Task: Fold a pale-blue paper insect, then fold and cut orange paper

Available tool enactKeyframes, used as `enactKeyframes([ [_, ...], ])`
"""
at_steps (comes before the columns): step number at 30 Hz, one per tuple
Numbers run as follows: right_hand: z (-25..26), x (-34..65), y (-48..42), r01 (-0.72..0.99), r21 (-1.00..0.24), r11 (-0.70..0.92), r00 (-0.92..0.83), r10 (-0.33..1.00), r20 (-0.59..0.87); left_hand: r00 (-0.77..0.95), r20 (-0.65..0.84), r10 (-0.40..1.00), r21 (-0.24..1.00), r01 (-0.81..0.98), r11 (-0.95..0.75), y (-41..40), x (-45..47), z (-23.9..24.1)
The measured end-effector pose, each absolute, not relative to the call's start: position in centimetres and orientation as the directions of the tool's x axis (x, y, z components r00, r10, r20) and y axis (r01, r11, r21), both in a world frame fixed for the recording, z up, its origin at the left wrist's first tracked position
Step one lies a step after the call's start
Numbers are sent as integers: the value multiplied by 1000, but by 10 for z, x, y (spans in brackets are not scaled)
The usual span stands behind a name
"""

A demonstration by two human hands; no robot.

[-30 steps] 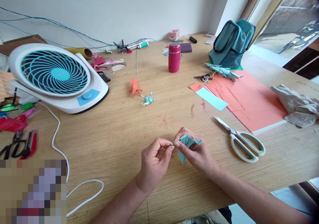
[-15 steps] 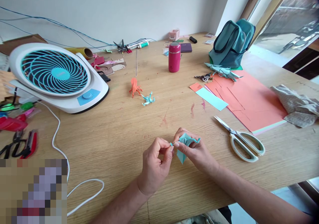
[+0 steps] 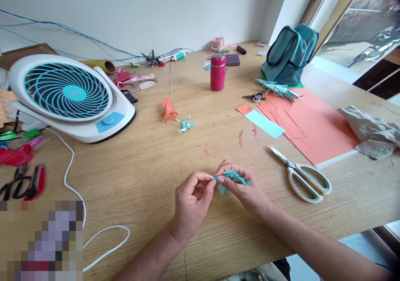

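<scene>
Both hands pinch a light-blue origami figure above the front of the wooden table. My left hand grips the tip of a thin folded limb between thumb and fingertips. Around the body and the base of that limb, my right hand is closed, thumb in front; part of the paper hides behind its fingers. Farther back on the table stand an orange origami figure and a small light-blue origami figure, close together. Scissors with pale handles lie right of my right hand.
A white fan stands at the left, its white cord trailing forward. A pink flask stands at the back. Orange paper sheets, a light-blue strip, keys, a larger paper figure and a bag occupy the right.
The light-blue figure has tilted in my right hand, so less of its lower flap shows. More of the thin limb is visible between my fingertips. My left hand has shifted slightly left.
</scene>
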State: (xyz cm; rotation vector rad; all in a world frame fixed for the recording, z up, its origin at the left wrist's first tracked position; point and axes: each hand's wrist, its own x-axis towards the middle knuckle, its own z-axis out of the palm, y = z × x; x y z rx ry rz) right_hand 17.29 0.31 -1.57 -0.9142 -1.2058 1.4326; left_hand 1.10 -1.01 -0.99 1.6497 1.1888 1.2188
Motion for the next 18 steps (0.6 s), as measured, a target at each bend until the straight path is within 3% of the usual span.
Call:
enactKeyframes([
  [9, -6, 175, 1, -59, -993, 105, -229, 966, 115, 159, 226, 961, 928, 264, -263, -11, 13, -6],
  [18, -16, 174, 5, -255, -961, -110, -288, 957, -33, 84, 256, 963, 929, 254, -269, -9, 8, -10],
])
